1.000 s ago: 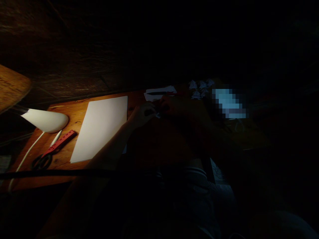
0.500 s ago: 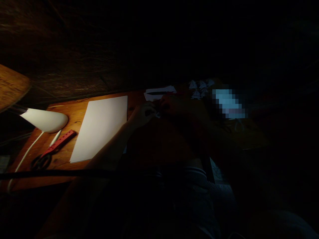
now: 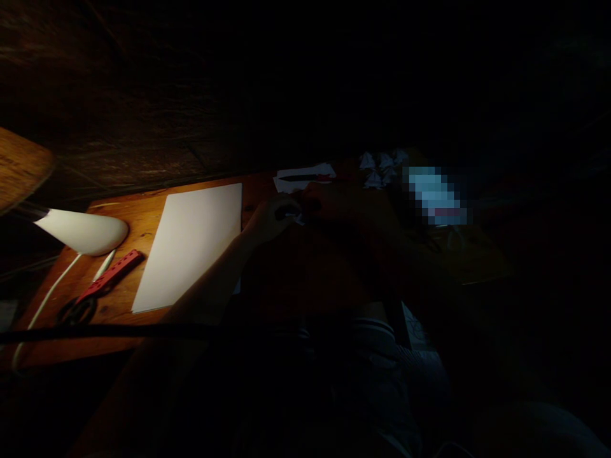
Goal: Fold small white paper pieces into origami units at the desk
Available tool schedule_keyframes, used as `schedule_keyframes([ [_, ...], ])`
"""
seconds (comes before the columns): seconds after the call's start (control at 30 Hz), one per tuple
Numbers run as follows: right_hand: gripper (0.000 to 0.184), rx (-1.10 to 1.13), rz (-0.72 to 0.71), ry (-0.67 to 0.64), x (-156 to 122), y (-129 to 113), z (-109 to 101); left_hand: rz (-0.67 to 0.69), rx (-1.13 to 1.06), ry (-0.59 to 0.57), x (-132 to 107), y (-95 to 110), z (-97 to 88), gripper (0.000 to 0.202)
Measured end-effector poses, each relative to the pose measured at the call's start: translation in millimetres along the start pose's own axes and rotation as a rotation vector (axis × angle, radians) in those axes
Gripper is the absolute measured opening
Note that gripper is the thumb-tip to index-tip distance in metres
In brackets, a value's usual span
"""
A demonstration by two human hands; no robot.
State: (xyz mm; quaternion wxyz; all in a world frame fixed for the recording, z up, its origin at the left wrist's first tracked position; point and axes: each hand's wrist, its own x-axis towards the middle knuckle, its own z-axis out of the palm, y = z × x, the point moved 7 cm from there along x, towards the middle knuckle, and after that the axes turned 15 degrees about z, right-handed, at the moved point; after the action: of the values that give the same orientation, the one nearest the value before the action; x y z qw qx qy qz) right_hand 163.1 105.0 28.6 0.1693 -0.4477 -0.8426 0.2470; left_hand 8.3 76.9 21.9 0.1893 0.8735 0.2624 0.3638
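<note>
My left hand [image 3: 275,213] is closed, its fingertips pinching a small folded piece of white paper [image 3: 298,219]. Close against it on the right is my right hand [image 3: 319,201], in deep shadow, with fingers curled at the same paper; its exact grip is hard to make out. Just beyond the hands lie some white paper pieces [image 3: 285,184] with a dark-bladed, red-handled knife [image 3: 303,179] on top. Several small folded paper shapes [image 3: 372,178] stand in a group farther right.
A stack of white sheets [image 3: 191,242] lies on the wooden table [image 3: 150,213] at left. Beyond it are a white lamp [image 3: 88,232], a red power strip [image 3: 109,277] with a black cord, and a white cable [image 3: 48,296]. A blurred bright rectangle [image 3: 434,194] glows at right.
More of the small folded white paper shows between my hands, and its shape has shifted slightly. The whole view has moved a little; the things on the table stay in place.
</note>
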Motion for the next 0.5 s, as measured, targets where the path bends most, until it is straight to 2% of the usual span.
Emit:
schedule_keyframes([
  [0.2, 0.025, 0.007, 0.116, 0.003, -2.4, -0.7, -5.5, 0.029, 0.023, -0.009, -1.3, 0.4, -0.4, 0.018],
  [0.5, 0.017, 0.049, 0.041, -0.008, 6.3, 8.3, 3.2, -0.005, 0.096, -0.057, -1.4, 1.8, 0.1, 0.011],
])
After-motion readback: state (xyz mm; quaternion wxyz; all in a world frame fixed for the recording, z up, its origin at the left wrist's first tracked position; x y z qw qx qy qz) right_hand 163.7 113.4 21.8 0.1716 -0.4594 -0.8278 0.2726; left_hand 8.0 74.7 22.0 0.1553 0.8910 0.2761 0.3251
